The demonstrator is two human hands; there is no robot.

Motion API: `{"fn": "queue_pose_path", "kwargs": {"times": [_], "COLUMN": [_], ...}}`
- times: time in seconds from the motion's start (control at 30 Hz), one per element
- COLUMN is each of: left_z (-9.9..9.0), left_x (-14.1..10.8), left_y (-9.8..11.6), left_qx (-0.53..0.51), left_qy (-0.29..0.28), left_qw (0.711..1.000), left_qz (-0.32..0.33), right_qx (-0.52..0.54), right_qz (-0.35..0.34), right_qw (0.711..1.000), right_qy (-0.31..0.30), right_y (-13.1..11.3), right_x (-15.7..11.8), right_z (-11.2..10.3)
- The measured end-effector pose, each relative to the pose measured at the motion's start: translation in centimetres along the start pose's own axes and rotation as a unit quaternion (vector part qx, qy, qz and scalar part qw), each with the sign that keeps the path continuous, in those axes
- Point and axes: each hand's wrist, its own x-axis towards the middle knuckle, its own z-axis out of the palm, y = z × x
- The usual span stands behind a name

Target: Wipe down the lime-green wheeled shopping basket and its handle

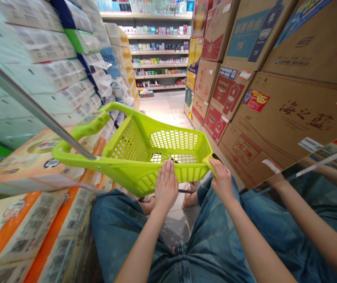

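A lime-green rolling shopping basket [172, 135] with perforated walls is in front of my knees, its moulded handle end to the left. From its near rim a metal rod [38, 104] slants up to the left. My left hand [167, 182] lies against the near side wall, fingers stretched out together over the rim. At the right end corner, my right hand [221, 179] has its fingers closed on a small yellow cloth [210, 162] pressed to the basket. Part of the cloth is hidden by the fingers.
Stacked paper packs [47, 74] rise on the left, with orange-and-cream packs [35, 232] lower down. Cardboard cartons [289, 102] are piled on the right, above a mirror-like panel [310, 212] reflecting my arm and legs. Product shelves [159, 53] stand at the aisle's far end.
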Motion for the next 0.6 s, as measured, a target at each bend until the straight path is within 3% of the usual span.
{"fn": "queue_pose_path", "kwargs": {"times": [0.3,0.6], "left_z": [0.8,1.7], "left_x": [0.5,2.7], "left_y": [0.3,-0.3], "left_qx": [-0.009,-0.017], "left_qy": [0.016,0.013], "left_qw": [1.000,1.000], "left_qz": [-0.013,-0.001], "right_qx": [0.008,0.021], "right_qz": [-0.006,0.021], "right_qw": [1.000,0.999], "right_qy": [0.010,0.038], "right_y": [0.3,0.4], "right_x": [0.2,0.8], "right_z": [1.0,1.4]}}
